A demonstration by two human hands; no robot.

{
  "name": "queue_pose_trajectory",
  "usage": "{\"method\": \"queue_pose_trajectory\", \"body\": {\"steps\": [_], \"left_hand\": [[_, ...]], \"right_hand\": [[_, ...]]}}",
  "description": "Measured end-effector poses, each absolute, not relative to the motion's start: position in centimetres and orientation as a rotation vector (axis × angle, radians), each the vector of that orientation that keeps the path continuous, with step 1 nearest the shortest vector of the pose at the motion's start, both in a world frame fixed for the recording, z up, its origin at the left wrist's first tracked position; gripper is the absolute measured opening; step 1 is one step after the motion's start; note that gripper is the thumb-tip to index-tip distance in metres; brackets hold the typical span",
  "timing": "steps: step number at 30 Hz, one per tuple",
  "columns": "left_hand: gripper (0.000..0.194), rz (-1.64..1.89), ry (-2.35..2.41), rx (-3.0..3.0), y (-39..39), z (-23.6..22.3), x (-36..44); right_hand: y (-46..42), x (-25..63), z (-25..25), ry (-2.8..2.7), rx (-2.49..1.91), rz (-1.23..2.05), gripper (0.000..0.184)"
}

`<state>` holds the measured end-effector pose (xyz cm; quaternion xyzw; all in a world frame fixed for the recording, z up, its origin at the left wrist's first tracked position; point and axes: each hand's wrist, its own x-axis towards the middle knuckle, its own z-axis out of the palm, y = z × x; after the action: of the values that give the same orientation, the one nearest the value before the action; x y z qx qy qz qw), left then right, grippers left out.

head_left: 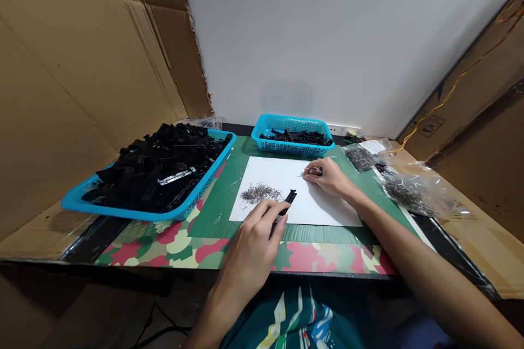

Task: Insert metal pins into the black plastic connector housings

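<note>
My left hand (pixel 258 234) is closed around a narrow black plastic part (pixel 291 196), whose far end sticks out past the fingers and thumb. Part of it is hidden in the grip. Over the right side of a white sheet (pixel 335 212), my right hand (pixel 325 176) pinches a thin metal tool (pixel 306 169); its slim tip points left, and the fingers cover most of it. A loose pile of tiny metal pieces (pixel 260 192), like little springs or pins, lies on the sheet just beyond my left hand.
At the left stands a large blue basket (pixel 186 212) heaped with black plastic parts. A smaller blue basket (pixel 295 150) with similar parts sits at the back. Clear bags of small metal pieces (pixel 403 193) (pixel 360 158) lie at right. Cardboard walls (pixel 82 65) flank the table.
</note>
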<state>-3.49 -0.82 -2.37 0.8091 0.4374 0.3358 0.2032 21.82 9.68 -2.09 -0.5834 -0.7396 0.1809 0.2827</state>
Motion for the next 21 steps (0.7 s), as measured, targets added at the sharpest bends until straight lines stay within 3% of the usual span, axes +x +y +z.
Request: {"method": "queue_pose_trajectory", "body": {"steps": [9,16,21], "left_hand": [[0.027,0.956,1.225,2.252,-0.8,-2.4,-3.6],[0.027,0.997,1.252,2.222,-0.8,-2.3,-3.7],[0.026,0.965,1.270,2.199,-0.8,-2.3,-3.6]], "right_hand": [[9.4,21.9,-1.1,-2.060,-1.511,0.500,0.007],[9.2,22.9,-0.8,-2.015,-1.533,0.579,0.016],[9.3,22.3,-1.1,-2.072,-1.561,0.528,0.004]]}}
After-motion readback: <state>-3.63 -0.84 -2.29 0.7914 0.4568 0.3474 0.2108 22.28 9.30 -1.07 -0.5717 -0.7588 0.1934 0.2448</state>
